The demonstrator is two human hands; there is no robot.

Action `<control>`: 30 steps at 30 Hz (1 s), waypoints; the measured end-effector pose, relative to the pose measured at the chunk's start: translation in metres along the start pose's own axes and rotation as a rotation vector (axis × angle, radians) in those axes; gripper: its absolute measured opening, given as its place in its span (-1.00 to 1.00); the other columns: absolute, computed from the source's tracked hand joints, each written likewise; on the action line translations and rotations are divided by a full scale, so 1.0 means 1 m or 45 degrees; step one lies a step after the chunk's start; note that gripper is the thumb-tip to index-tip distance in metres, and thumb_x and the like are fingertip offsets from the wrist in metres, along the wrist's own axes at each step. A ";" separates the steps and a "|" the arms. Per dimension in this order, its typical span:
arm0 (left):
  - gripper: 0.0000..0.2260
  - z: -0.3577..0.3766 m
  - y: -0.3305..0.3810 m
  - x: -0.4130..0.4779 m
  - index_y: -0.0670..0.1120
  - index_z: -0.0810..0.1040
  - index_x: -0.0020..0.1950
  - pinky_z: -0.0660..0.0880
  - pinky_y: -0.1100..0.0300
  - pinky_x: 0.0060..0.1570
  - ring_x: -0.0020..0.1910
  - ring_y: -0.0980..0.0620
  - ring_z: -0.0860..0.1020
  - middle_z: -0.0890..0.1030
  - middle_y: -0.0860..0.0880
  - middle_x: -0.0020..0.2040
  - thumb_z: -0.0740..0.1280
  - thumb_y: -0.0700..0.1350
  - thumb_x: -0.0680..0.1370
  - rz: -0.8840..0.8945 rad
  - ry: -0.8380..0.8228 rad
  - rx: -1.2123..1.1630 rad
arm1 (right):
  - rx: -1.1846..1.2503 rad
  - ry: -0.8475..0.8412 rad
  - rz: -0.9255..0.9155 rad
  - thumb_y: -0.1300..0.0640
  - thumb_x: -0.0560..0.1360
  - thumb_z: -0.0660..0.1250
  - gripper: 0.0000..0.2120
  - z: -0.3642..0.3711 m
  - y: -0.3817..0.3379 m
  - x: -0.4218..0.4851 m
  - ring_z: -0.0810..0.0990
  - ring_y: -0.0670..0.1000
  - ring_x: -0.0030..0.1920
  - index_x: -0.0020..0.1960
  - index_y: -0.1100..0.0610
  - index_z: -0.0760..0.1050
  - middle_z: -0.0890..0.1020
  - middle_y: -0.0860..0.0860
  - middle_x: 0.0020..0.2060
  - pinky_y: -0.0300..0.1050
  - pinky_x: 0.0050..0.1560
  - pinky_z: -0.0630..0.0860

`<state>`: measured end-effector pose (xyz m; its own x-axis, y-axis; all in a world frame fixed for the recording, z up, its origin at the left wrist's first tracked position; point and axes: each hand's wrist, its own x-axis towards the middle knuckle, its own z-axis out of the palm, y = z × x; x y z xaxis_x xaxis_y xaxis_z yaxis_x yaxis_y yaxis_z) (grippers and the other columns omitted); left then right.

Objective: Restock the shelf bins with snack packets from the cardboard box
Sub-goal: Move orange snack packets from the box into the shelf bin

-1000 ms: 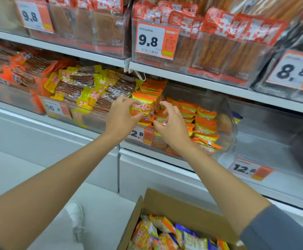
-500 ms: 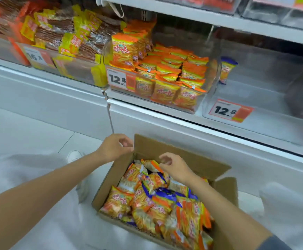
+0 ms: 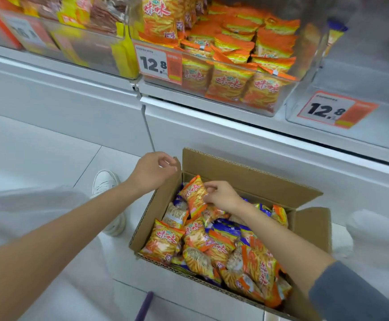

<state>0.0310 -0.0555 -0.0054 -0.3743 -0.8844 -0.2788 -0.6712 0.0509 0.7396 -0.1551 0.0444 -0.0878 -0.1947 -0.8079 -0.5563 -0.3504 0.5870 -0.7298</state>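
- While tilted up at the far left end of the cardboard box [image 3: 246, 179], one orange snack packet [image 3: 192, 193] is pinched by the right hand [image 3: 223, 196].
- Box open on the floor, full of orange and blue packets.
- Idle left hand [image 3: 152, 171]: fingers loosely curled, holding nothing, above the box's far left corner.
- Above, shelf bin [image 3: 267, 111]: stacked orange packets; price tag [image 3: 157, 63] reads 12.8.
- A white shoe [image 3: 105, 181] left of box.

White sneaker [image 3: 106, 181] on the pale tiled floor [image 3: 38, 147], middle left. One orange-and-white 12.8 price tag [image 3: 158, 63] sits upper middle, and a second 12.8 tag [image 3: 335, 110] is over at the right. A purple rod [image 3: 144, 305] pokes in at the bottom edge, no clue what it is.
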 end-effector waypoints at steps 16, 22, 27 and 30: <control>-0.48 0.000 0.016 -0.015 -0.08 0.46 0.25 0.60 0.16 -0.14 -0.07 0.02 0.63 0.61 -0.07 0.06 0.58 -0.12 0.35 -0.235 -0.199 -0.373 | 0.057 -0.154 0.050 -0.11 0.56 0.31 -0.42 -0.001 0.027 -0.031 0.59 0.01 0.17 0.48 0.14 0.31 0.59 0.05 0.22 -0.01 0.26 0.50; -0.66 0.005 0.008 -0.014 -0.06 0.52 0.10 0.52 0.34 -0.35 -0.19 0.14 0.62 0.62 0.05 -0.08 0.54 -0.05 0.40 -0.213 -0.220 -0.295 | -0.148 -0.283 0.129 0.08 0.53 0.41 -0.24 0.050 0.050 -0.028 0.54 0.06 0.02 0.57 0.20 0.07 0.51 0.15 0.19 -0.08 -0.04 0.50; -0.65 0.007 0.013 -0.014 -0.10 0.52 0.14 0.62 0.19 -0.17 -0.11 0.07 0.65 0.65 -0.03 0.00 0.53 -0.09 0.42 -0.124 -0.176 -0.343 | -0.027 -0.129 0.067 0.26 0.47 0.46 -0.38 0.027 0.031 -0.031 0.52 0.19 0.22 0.45 0.27 0.29 0.48 0.27 0.28 -0.02 0.01 0.51; -0.64 0.006 0.018 -0.014 -0.09 0.51 0.16 0.62 0.04 -0.01 -0.02 0.01 0.64 0.65 -0.06 0.04 0.53 -0.11 0.43 -0.017 -0.093 -0.336 | 0.176 -0.020 -0.031 0.34 0.43 0.47 -0.61 -0.015 0.009 -0.045 0.60 0.02 -0.08 0.21 0.16 0.49 0.59 0.11 -0.06 -0.13 -0.23 0.53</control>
<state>0.0204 -0.0396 0.0085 -0.4180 -0.8481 -0.3257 -0.4897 -0.0916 0.8670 -0.1634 0.0848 -0.0633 -0.1727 -0.8218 -0.5429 -0.2250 0.5696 -0.7906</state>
